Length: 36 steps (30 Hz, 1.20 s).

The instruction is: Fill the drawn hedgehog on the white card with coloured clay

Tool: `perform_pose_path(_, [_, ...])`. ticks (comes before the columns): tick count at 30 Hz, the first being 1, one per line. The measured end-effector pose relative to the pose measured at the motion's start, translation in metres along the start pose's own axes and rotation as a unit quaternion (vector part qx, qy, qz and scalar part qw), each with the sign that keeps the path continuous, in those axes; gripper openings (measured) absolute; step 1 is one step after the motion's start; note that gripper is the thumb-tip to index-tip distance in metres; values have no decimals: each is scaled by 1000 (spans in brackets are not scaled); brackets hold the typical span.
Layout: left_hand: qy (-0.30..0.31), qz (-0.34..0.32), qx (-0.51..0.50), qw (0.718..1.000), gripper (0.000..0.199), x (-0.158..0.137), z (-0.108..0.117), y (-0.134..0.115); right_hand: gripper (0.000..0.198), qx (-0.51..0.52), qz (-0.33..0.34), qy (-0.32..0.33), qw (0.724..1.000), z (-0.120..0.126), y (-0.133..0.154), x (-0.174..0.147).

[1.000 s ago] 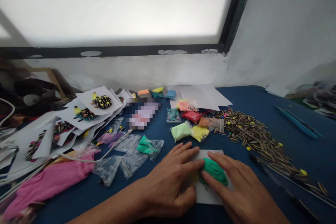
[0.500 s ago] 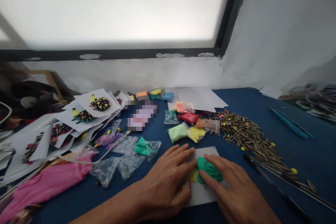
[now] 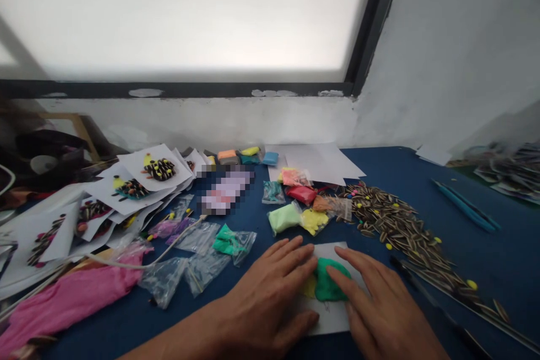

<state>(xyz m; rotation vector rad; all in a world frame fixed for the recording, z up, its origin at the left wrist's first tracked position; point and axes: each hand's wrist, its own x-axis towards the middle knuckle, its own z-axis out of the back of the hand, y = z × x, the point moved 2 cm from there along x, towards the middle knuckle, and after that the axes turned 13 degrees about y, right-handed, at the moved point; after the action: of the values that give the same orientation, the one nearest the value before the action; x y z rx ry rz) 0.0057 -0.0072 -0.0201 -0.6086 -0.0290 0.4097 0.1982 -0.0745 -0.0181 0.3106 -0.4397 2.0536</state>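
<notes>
A flattened lump of green modelling clay (image 3: pixel 331 288) lies on a small white sheet of paper (image 3: pixel 327 322), overlapping a patch of yellow clay (image 3: pixel 310 287). My left hand (image 3: pixel 270 292) rests palm down over the sheet's left side, fingers stretched, partly hiding the yellow clay; its fingertips meet the green clay's left edge. On the other side, my right hand (image 3: pixel 382 301) has its fingers apart, one finger lying on the green clay's right part. Thin pencil marks show on the paper below the clay.
Sunflower seeds (image 3: pixel 388 214) with yellow beads are heaped at right, near a black pen (image 3: pixel 439 304) and blue tweezers (image 3: pixel 466 205). Clay packets (image 3: pixel 284 216) sit ahead. To the left are a phone (image 3: pixel 225 191) with a cable, plastic bags (image 3: pixel 206 264), pink clay (image 3: pixel 80 298) and seed-decorated papers (image 3: pixel 158 169).
The green clay looks flatter and smoother. My left thumb has spread away from the fingers, and my right fingers have shifted, uncovering more of the clay and the pencil marks.
</notes>
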Motion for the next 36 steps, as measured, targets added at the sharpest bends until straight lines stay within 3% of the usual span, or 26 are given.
perform_pose_path(8, [12, -1, -10, 1000, 67, 2, 2, -1, 30, -3, 11, 11, 1000, -1, -4, -1])
perform_pose_path(18, [19, 0, 19, 1000, 65, 3, 0, -1, 46, -26, 45, 55, 997, -7, -7, -7])
perform_pose_path(36, [16, 1, 12, 1000, 64, 1, 2, -1, 35, -81, 32, 59, 994, -8, -9, -16])
